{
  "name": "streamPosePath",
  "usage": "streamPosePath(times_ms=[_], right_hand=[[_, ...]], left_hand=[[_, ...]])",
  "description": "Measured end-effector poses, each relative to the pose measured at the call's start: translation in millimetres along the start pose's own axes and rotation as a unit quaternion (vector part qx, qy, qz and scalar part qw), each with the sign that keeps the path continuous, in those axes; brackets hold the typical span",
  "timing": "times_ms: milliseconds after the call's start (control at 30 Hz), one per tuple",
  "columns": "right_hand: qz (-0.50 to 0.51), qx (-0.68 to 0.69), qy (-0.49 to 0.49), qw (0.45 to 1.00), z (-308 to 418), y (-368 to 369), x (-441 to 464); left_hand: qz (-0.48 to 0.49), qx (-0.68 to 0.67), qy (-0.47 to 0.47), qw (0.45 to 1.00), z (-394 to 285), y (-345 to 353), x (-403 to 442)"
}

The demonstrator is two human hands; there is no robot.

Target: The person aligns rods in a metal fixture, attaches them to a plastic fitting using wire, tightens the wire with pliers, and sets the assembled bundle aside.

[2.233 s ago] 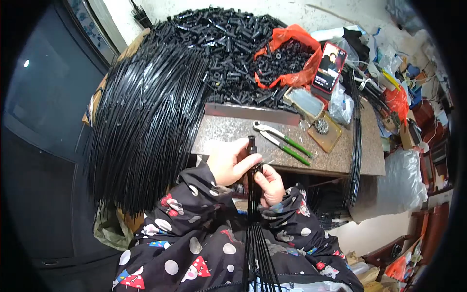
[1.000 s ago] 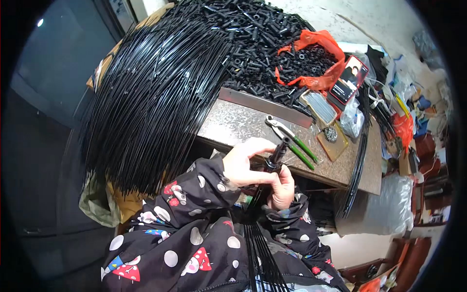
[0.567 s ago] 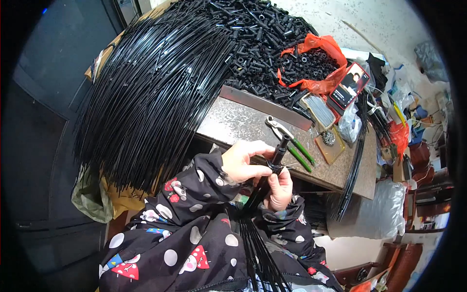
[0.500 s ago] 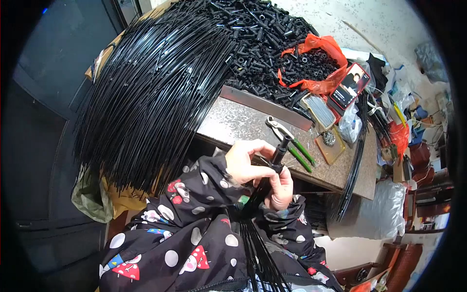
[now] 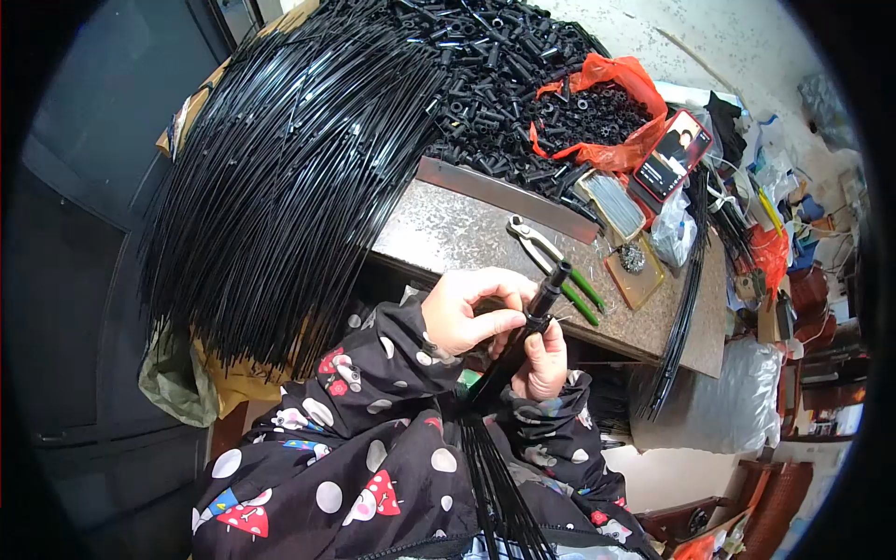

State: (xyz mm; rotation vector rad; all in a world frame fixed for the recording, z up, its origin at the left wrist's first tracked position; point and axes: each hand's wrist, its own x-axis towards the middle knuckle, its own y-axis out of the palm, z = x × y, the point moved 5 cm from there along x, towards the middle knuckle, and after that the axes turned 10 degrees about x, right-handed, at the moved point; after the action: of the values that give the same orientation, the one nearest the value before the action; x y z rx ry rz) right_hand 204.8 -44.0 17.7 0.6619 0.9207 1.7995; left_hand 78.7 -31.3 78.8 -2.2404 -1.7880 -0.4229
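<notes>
A black tubular piece (image 5: 551,287) tops a bundle of thin black rods (image 5: 495,476) that runs down over my lap. My left hand (image 5: 474,313) pinches the left side of the bundle just below the tube, thumb and forefinger at a ring-like joint. From the right, my right hand (image 5: 541,362) grips the bundle slightly lower, its thumb pointing up. A thin wire end sticks out to the right of the joint. Green-handled pliers (image 5: 558,271) lie on the table behind the tube. The fingers behind the bundle are partly hidden.
Long black rods (image 5: 289,177) are heaped at the left. Behind the table's metal strip (image 5: 504,199) lie black tubes (image 5: 476,93) and a red bag (image 5: 644,140) of small parts. A phone (image 5: 674,154), a tray of pins (image 5: 613,207) and a wire coil (image 5: 632,258) stand at the right.
Since the earliest frame, the tube has moved right in view and tilted to the right. Both hands keep hold of the bundle; my left thumb has shifted slightly at the joint. The view has turned.
</notes>
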Motion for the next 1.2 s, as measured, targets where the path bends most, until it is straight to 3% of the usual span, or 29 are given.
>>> streamPosePath(times_ms=[167,300,467,567,633,700,800,900,1067,1167,1200], right_hand=[[-0.017,-0.019,0.007,1.0,-1,-3,-4],[0.005,-0.035,0.016,0.999,-2,-4,-4],[0.016,0.0,0.032,0.999,1,10,-5],[0.038,-0.008,0.035,0.999,1,10,-4],[0.028,-0.023,0.026,0.999,1,10,-5],[-0.013,-0.046,0.008,0.999,3,13,-5],[0.025,-0.034,0.018,0.999,1,12,-4],[0.062,-0.016,0.017,0.998,1,14,-6],[0.14,-0.033,0.051,0.988,0,15,-9],[0.128,-0.044,0.111,0.985,0,18,-14],[0.128,-0.102,0.175,0.971,5,22,-16]], left_hand=[[0.08,-0.016,-0.045,0.996,-11,0,0],[-0.018,-0.186,-0.116,0.975,7,4,-10],[0.001,-0.274,-0.088,0.958,14,5,-11],[-0.015,-0.222,-0.056,0.973,-2,4,-10],[-0.017,-0.026,0.103,0.994,-13,-3,-4],[-0.024,-0.004,0.117,0.993,-15,-2,-5],[-0.024,-0.205,-0.05,0.977,-4,3,-12],[-0.017,-0.222,-0.016,0.975,-4,6,-12],[0.025,-0.247,-0.038,0.968,3,5,-14],[0.058,-0.236,0.007,0.97,0,5,-10],[0.108,-0.279,0.044,0.953,-1,8,-7]])
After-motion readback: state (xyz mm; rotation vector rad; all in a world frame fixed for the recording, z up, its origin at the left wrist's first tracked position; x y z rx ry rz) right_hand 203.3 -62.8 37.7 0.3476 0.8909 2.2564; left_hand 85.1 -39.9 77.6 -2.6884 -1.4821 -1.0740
